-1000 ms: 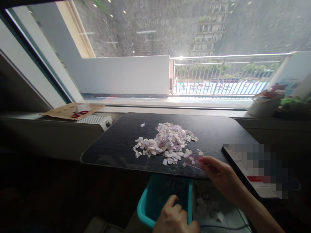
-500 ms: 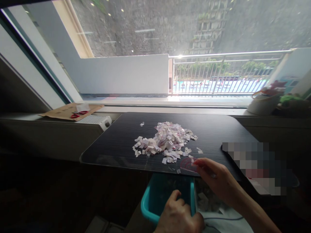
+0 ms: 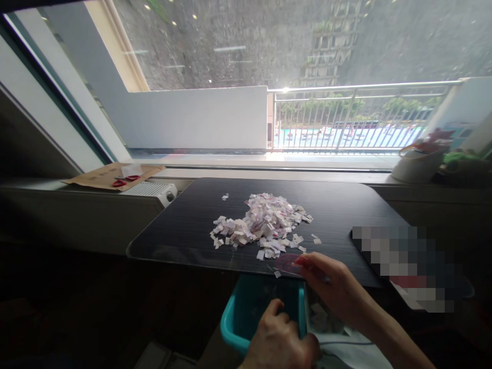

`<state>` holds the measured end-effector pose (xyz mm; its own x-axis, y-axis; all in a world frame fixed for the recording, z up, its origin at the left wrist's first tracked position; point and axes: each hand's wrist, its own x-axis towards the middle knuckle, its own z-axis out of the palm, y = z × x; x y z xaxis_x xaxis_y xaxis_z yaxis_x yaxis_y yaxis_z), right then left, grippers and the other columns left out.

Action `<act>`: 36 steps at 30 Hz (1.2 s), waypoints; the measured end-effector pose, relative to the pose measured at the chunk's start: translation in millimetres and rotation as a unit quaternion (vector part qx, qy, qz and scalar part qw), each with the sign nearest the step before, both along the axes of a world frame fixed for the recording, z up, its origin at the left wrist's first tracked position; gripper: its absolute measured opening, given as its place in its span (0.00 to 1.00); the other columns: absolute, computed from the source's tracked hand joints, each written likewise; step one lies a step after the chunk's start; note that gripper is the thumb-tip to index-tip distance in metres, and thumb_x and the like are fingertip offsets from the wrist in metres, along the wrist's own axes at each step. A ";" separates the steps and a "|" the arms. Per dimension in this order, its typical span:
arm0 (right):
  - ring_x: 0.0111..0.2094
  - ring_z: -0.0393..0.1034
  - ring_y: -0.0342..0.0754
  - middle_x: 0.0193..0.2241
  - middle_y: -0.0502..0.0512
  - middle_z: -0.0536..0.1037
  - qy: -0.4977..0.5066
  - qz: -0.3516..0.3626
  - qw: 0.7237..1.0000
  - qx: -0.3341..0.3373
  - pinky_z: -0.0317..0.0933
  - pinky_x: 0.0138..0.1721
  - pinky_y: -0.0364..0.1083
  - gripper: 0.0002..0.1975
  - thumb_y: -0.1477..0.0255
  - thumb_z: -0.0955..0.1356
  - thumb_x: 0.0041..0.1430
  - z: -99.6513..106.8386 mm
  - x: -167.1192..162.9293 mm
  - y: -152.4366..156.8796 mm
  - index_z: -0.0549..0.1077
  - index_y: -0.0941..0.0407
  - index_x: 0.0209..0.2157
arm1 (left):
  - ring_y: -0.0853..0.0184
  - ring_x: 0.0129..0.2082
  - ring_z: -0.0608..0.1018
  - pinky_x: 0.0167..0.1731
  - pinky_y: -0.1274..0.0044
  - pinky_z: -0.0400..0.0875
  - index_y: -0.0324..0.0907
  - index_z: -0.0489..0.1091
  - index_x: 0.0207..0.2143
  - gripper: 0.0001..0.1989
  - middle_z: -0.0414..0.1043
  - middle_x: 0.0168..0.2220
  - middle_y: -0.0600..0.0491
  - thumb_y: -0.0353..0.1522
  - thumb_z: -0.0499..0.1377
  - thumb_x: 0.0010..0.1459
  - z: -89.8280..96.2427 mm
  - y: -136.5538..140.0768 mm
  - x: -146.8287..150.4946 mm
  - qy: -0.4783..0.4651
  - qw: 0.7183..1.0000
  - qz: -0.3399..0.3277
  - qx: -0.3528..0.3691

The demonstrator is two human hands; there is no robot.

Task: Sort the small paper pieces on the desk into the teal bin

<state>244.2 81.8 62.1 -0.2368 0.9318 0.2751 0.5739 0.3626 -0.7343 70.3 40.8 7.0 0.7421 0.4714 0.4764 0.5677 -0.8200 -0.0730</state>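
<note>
On the dark tabletop [image 3: 330, 205] lies a heap of small white and pinkish paper scraps [image 3: 269, 218]. My right hand [image 3: 326, 274] pinches a pink see-through plastic protractor [image 3: 286, 263] at the table's front edge, low and close to the board. One loose paper scrap [image 3: 278, 274] is at the edge just in front of it. Below that edge stands a teal plastic bin [image 3: 229, 328], its mouth under the table's lip. My left hand [image 3: 279, 335] grips the bin's near right rim, the index finger bent over the inside; part of its grip is hidden.
Red-handled scissors [image 3: 126, 180] rest on a brown paper envelope [image 3: 96, 177] on the left sill, beside a white radiator [image 3: 149, 190]. A blurred-out object [image 3: 400, 266] lies at the table's right. A white pot [image 3: 413, 166] stands on the right sill. More scraps lie right of the bin.
My right hand has moved a little left along the table edge with the protractor, and the loose scrap there has shifted left and down. The bin and my left hand have moved slightly left.
</note>
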 end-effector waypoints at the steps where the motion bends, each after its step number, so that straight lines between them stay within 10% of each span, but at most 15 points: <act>1: 0.28 0.69 0.43 0.28 0.50 0.76 -0.005 0.006 1.000 -0.005 0.63 0.30 0.39 0.11 0.67 0.62 0.62 0.4 -0.4 -0.5 0.74 0.55 0.36 | 0.69 0.15 0.67 0.34 0.68 0.65 0.43 0.63 0.21 0.11 0.67 0.14 0.56 0.38 0.62 0.46 0.3 0.1 -1.0 -0.003 1.000 0.001 0.000; 21: 0.30 0.72 0.44 0.30 0.49 0.78 -0.002 -0.073 0.996 -0.055 0.66 0.31 0.38 0.10 0.64 0.64 0.59 -7.2 41.0 -23.8 0.73 0.54 0.38 | 0.69 0.15 0.61 0.34 0.71 0.63 0.44 0.60 0.19 0.10 0.59 0.12 0.59 0.35 0.58 0.49 0.1 -1.0 -0.9 -0.083 0.995 0.013 0.047; 30: 0.29 0.74 0.48 0.31 0.54 0.79 -0.022 -0.239 0.970 0.023 0.66 0.33 0.44 0.15 0.63 0.64 0.57 -2.6 70.6 10.5 0.74 0.56 0.40 | 0.69 0.16 0.58 0.39 0.71 0.62 0.46 0.60 0.22 0.09 0.56 0.14 0.59 0.25 0.49 0.52 -16.9 -3.8 -11.9 -0.076 0.996 0.006 0.039; 36: 0.32 0.73 0.47 0.33 0.53 0.79 -0.045 -0.173 0.984 0.005 0.65 0.34 0.44 0.12 0.64 0.63 0.59 -5.1 56.5 14.0 0.74 0.55 0.39 | 0.70 0.16 0.59 0.39 0.72 0.63 0.46 0.61 0.23 0.08 0.56 0.14 0.60 0.27 0.50 0.54 -17.9 -2.4 -21.8 -0.058 0.998 0.008 0.032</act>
<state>300.7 95.8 57.0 0.0700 0.9582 0.2774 0.7268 0.1414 -0.6721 48.5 38.4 -10.8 0.6732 0.4487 0.5878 0.5886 -0.8063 -0.0588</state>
